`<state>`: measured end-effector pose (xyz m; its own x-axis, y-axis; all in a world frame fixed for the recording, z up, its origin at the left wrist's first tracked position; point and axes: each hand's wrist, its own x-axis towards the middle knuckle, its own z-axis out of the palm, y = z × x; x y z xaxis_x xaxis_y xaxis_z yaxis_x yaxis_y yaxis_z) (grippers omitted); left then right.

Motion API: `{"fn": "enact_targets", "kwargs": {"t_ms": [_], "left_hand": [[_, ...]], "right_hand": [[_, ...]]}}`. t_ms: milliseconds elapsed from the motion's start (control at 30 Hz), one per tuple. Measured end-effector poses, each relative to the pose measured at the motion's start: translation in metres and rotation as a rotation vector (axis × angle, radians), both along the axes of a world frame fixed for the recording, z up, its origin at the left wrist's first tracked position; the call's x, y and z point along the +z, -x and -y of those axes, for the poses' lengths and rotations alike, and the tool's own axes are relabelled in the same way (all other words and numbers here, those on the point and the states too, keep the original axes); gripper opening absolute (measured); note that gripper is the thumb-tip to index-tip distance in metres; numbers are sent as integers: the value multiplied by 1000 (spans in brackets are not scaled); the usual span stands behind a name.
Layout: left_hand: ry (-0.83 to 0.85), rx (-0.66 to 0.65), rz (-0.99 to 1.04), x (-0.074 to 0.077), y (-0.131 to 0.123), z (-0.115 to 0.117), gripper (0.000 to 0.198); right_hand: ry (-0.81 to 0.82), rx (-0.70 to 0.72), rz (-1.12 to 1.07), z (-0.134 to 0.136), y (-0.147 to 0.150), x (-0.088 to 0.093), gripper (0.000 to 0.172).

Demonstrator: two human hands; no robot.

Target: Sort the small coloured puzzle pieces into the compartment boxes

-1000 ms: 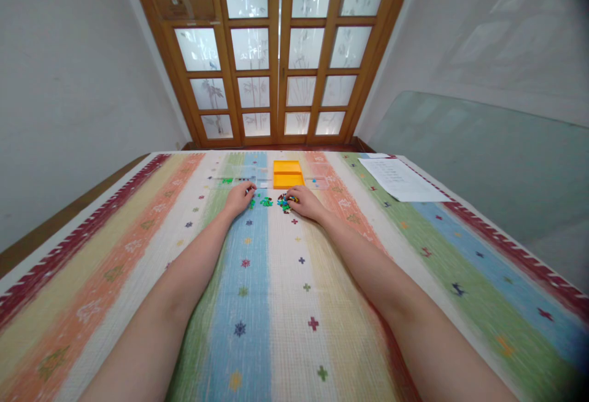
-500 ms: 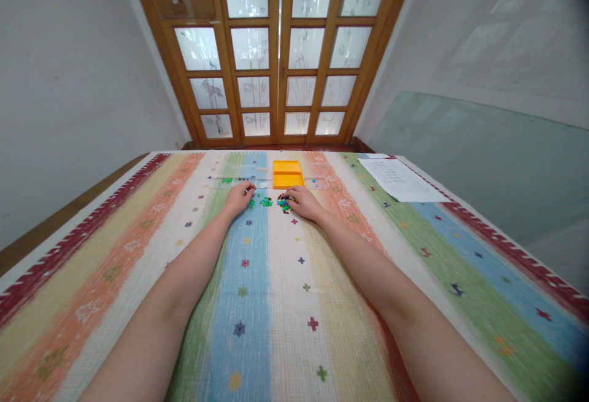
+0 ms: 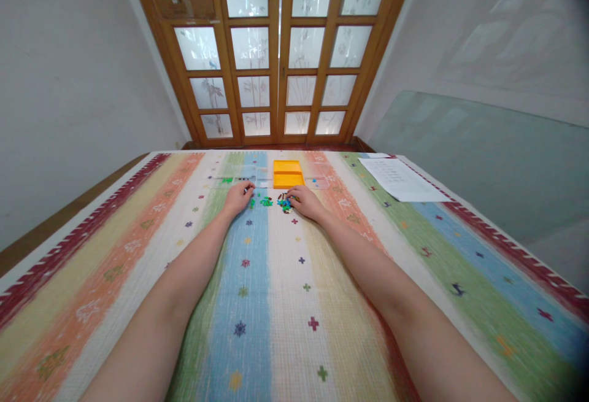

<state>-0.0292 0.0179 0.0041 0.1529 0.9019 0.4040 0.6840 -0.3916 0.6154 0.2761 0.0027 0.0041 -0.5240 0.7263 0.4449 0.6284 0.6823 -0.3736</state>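
My left hand [image 3: 239,198] rests at the far part of the table with its fingers curled together; what they pinch, if anything, is too small to make out. A few green pieces [image 3: 252,204] lie beside its fingertips. Between the hands is a small cluster of green pieces [image 3: 266,202]. My right hand [image 3: 305,201] bends its closed fingers over the right edge of a mixed pile of tiny blue, green and brown pieces [image 3: 284,204]. Whatever is between those fingertips is hidden.
Beyond the hands stands an open yellow box [image 3: 289,180]. Clear plastic trays flank it, the left holding green pieces [image 3: 227,180], the right a blue piece [image 3: 314,180]. Printed paper [image 3: 402,180] lies at the far right on the striped tablecloth [image 3: 285,328].
My right hand's fingertips have drawn slightly to the right, showing more of the mixed pile. My left hand has hardly moved.
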Motion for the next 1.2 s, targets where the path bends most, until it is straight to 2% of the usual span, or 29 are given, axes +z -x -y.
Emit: {"fn": "enact_targets", "kwargs": {"t_ms": [200, 333, 467, 633, 800, 1200], "left_hand": [[21, 116, 278, -8, 8, -13, 23], [45, 175, 479, -6, 11, -16, 27], [80, 261, 597, -3, 12, -13, 32], [138, 247, 735, -5, 15, -15, 34], [184, 237, 780, -5, 17, -17, 32], [176, 263, 725, -5, 18, -20, 28]], "right_hand": [[-31, -43, -60, -2, -1, -2, 17], [-27, -67, -71, -3, -3, -4, 15], [-34, -81, -70, -3, -4, -4, 14], [-28, -91, -53, -1, -3, -2, 15], [-26, -101, -39, -1, -3, -1, 16], [-17, -97, -44, 1, -2, 1, 16]]}}
